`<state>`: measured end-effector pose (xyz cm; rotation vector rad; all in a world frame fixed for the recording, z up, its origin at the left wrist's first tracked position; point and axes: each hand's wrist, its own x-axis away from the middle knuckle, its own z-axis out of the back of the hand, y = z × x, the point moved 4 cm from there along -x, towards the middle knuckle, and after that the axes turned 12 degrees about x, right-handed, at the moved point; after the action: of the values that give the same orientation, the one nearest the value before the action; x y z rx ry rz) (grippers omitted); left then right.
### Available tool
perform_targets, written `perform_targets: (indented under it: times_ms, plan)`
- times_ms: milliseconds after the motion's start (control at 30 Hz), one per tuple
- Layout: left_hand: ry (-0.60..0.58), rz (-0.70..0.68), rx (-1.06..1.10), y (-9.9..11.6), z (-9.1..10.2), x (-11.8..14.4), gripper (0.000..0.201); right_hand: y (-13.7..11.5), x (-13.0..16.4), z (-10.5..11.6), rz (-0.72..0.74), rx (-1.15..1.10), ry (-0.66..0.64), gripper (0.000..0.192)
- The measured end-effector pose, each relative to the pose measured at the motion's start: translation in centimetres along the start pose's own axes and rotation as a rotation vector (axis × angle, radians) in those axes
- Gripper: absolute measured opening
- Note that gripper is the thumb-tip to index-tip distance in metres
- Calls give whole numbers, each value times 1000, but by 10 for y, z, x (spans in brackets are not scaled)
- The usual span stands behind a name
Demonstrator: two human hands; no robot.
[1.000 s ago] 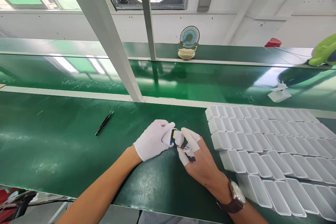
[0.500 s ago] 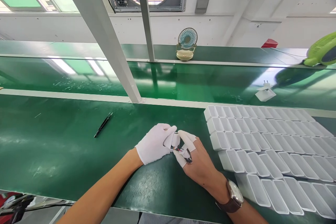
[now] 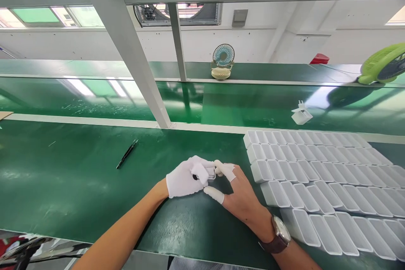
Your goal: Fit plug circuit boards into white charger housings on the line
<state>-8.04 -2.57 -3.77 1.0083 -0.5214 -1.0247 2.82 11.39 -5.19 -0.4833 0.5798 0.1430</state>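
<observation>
In a white glove, my left hand (image 3: pixel 182 179) is closed around a small white plastic case (image 3: pixel 211 173), over the near middle of the bench. A white piece with a dark round spot lies across the gloved fingers; whether it is part of the case I cannot tell. My right hand (image 3: pixel 245 196), with white covers on its fingertips and a watch at the wrist, grips the case's right end with its bent fingers. Its thumb reaches below, close to the glove. Fingers and glove hide much of the case. Black tweezers (image 3: pixel 127 154) lie to the left of my hands.
Rows of white open-topped trays (image 3: pixel 303 190) stand on the right of the green bench (image 3: pixel 79 202). A slanting white post (image 3: pixel 142 71) rises at the bench's far edge. Beyond it are a white plug adapter (image 3: pixel 301 114), a small fan (image 3: pixel 223 61) and a green fan (image 3: pixel 382 63).
The case has been turned in my hands, and the dark wired part seen by my right fingers no longer shows. My right thumb has swung left toward the glove. The view has tilted slightly upward.
</observation>
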Motion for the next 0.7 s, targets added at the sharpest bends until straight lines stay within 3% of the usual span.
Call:
perform_targets:
  times_ms: [67,133,200,267,400,700]
  plan:
    - [-18,40,79,-6,4,4,10,-1,-1,2,10,3,41,62]
    - [42,109,170,-13,11,10,13,-2,-1,4,26,12,78,54]
    - [124,194,245,-20,20,15,33,-3,-1,3,54,36,87,50]
    - [158,264,289,-24,25,18,47,-4,0,-1,69,83,42,46]
    - [179,321,386,-28,26,17,42,-5,5,-13,124,161,-57,41]
    - [71,325,626,-29,21,13,46,-18,8,-20,229,282,-88,46]
